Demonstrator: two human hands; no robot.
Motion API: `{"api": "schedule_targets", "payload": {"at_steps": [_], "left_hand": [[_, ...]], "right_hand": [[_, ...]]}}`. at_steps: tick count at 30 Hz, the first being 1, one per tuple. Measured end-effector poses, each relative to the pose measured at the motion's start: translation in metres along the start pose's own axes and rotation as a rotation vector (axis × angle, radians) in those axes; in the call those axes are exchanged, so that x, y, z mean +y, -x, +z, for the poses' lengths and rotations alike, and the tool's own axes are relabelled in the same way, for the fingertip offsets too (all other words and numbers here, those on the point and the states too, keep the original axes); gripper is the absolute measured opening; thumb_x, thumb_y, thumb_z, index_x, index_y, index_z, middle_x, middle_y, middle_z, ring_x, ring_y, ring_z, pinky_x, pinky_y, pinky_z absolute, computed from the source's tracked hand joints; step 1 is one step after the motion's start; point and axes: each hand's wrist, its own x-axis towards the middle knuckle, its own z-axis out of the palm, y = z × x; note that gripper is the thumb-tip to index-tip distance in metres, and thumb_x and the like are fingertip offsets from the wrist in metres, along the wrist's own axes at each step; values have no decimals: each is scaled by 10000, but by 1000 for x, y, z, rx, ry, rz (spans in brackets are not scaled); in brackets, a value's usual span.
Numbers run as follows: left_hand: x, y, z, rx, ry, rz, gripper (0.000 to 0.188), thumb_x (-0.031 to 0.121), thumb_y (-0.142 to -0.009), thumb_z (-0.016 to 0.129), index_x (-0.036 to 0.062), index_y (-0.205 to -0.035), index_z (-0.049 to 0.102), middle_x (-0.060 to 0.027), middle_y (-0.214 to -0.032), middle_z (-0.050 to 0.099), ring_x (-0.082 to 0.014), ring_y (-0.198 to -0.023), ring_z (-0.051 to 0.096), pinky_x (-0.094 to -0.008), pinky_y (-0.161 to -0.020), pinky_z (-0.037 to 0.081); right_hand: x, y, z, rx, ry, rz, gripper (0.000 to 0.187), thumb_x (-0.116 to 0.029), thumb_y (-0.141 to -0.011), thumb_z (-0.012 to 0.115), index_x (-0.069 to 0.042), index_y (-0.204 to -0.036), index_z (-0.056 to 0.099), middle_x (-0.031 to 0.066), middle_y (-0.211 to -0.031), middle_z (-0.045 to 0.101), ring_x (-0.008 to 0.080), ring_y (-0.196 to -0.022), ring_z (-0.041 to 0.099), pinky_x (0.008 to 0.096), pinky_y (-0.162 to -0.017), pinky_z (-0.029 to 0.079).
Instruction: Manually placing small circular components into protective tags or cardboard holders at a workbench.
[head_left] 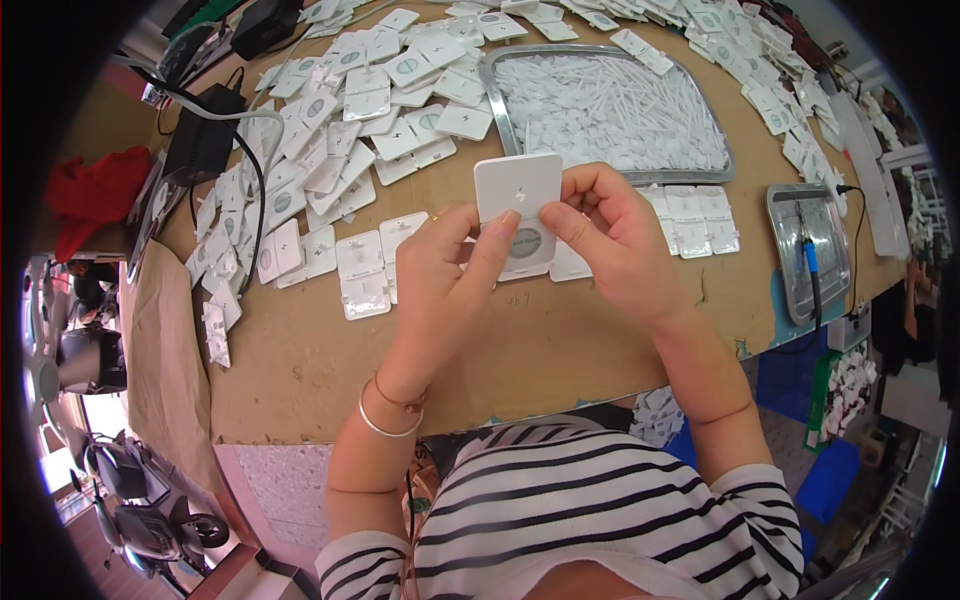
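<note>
At far left, beyond the worktop point(560, 360), a dark motor scooter point(145, 510) stands on the floor, and a red cloth point(98, 195) hangs higher up. On the worktop's left side, a black power box point(203, 135) and loose cables lie beside a spread pile of flat white square pieces point(365, 92), some with a grey round disc. In front of this pile, nearer the person, more white pieces point(361, 256) lie in a short row.

At centre, the left hand point(445, 275), with a silver bangle point(387, 425) on its wrist, pinches the left edge of a white two-panel piece point(518, 185), thumb on the front. The piece is upright, its top panel marked with a small lightning bolt, a grey disc below. The right hand point(610, 235) grips its right edge, thumb in front and fingers curled.

Behind the hands, a large metal tray point(497, 97) is filled with small white parts point(610, 105). Right of the hands lie flat white panels point(690, 222) side by side. Farther right, a smaller metal tray point(781, 250) carries a blue-and-black corded tool point(811, 258). Below the worktop's right edge, a green bin point(822, 400) holds white pieces.
</note>
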Motion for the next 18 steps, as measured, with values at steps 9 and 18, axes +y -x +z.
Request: {"api": "schedule_targets", "payload": {"at_steps": [9, 18], "left_hand": [[-3, 3, 0, 16, 77, 52, 192, 162, -861, 626, -24, -902, 652, -40, -698, 591, -79, -623, 531, -234, -540, 413], [2, 4, -13, -46, 82, 174, 127, 81, -791, 686, -5, -735, 611, -30, -663, 578, -81, -585, 477, -229, -515, 369]], "right_hand": [[-2, 4, 4, -1, 157, -131, 189, -66, -846, 622, -6, -1007, 543, 15, -911, 559, 88, -861, 501, 244, -795, 423], [-1, 8, 0, -170, -320, 204, 172, -54, -854, 607, -25, -1006, 533, 37, -995, 584, 101, -948, 523, 273, -837, 423]]}}
